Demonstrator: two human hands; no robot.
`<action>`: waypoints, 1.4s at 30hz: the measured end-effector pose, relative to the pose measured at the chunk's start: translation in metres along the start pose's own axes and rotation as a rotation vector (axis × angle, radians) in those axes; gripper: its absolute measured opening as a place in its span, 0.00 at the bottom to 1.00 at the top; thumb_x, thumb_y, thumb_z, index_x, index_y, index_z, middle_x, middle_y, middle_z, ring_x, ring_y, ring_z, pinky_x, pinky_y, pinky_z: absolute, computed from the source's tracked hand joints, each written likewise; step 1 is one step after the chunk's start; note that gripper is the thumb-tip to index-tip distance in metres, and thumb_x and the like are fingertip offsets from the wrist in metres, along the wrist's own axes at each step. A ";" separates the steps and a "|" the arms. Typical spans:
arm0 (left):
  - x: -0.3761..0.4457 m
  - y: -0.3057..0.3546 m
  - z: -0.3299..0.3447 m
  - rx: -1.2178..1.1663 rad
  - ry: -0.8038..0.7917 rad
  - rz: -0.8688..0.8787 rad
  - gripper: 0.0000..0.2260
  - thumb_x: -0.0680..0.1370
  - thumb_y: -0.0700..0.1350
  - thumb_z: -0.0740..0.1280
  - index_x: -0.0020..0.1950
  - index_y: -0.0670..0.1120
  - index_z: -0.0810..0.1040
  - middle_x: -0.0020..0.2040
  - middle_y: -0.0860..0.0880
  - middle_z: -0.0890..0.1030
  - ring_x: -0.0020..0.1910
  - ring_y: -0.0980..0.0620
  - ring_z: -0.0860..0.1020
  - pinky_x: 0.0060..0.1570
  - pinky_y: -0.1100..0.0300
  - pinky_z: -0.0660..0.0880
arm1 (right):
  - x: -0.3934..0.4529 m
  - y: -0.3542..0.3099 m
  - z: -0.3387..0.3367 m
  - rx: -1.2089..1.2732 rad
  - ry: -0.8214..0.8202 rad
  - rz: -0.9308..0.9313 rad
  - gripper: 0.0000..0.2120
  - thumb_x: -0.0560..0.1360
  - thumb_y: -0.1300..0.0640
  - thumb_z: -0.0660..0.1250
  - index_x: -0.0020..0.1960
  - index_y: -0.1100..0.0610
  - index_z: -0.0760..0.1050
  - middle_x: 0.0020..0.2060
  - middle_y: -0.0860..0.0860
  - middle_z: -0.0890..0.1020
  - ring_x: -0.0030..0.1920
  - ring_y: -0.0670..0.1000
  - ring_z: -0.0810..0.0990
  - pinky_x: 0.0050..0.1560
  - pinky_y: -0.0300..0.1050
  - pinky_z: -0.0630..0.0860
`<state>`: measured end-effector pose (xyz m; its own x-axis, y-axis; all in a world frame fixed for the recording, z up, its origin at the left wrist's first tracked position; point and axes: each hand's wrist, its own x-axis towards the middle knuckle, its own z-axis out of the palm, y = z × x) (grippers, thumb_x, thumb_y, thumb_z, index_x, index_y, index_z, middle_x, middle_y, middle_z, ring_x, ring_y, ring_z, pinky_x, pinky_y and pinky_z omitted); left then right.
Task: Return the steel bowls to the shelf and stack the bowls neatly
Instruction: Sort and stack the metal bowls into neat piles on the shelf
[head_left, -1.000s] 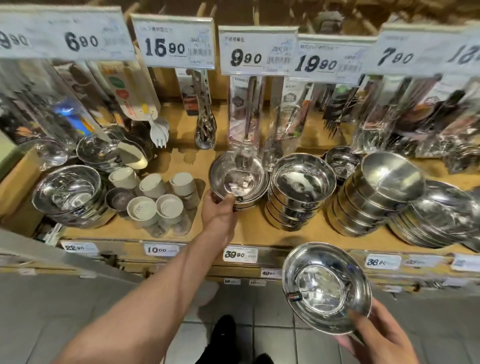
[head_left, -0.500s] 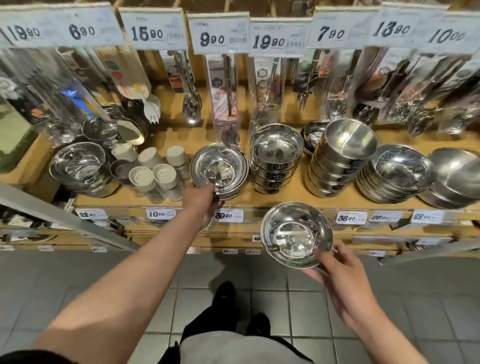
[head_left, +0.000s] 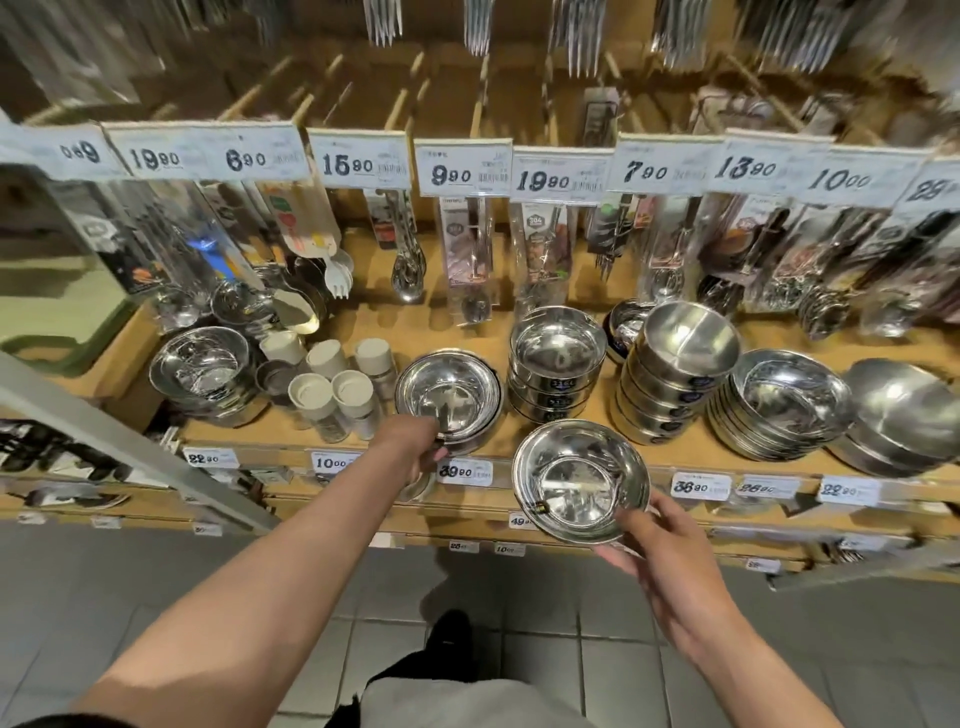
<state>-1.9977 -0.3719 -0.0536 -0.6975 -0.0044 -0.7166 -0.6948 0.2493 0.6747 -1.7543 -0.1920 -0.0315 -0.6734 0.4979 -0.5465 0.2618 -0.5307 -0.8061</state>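
Here, nested bowls (head_left: 449, 397) on shelf (head_left: 467, 332)

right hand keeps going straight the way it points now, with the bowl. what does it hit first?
Probably the straight-sided stack of steel bowls behind the shelf edge. The right hand points up-left, holding the shallow round steel bowl in front of that stack. Depth is unclear; it might pass above.

Wooden shelf (head_left: 467, 332), steel bowl stacks (head_left: 558, 364)

A shiny steel bowl (head_left: 581, 480) is held tilted before the wooden shelf (head_left: 582, 441), where stacked steel bowls (head_left: 558, 364) stand upright.
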 end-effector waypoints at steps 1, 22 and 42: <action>-0.001 0.002 0.000 0.000 0.004 0.006 0.02 0.81 0.32 0.63 0.49 0.37 0.73 0.43 0.39 0.78 0.25 0.49 0.78 0.20 0.61 0.76 | 0.000 -0.003 0.002 -0.005 -0.003 0.001 0.14 0.79 0.69 0.66 0.61 0.58 0.81 0.54 0.61 0.86 0.53 0.56 0.88 0.44 0.47 0.86; -0.118 0.045 -0.054 -0.045 -0.375 0.116 0.27 0.73 0.23 0.66 0.66 0.46 0.74 0.56 0.38 0.84 0.47 0.38 0.87 0.35 0.53 0.85 | -0.006 -0.094 0.041 -0.006 -0.239 -0.044 0.10 0.82 0.66 0.64 0.61 0.60 0.80 0.52 0.59 0.87 0.51 0.57 0.88 0.38 0.44 0.86; -0.135 0.048 -0.012 0.096 -0.753 0.109 0.25 0.77 0.24 0.63 0.69 0.46 0.76 0.54 0.33 0.85 0.52 0.32 0.84 0.37 0.50 0.85 | -0.034 -0.103 0.034 -0.293 0.008 -0.217 0.12 0.81 0.61 0.65 0.50 0.51 0.87 0.48 0.50 0.88 0.43 0.45 0.88 0.35 0.41 0.82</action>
<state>-1.9390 -0.3708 0.0772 -0.4293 0.6774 -0.5973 -0.5867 0.2936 0.7547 -1.7816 -0.1773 0.0779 -0.7299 0.5831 -0.3567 0.3016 -0.1936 -0.9336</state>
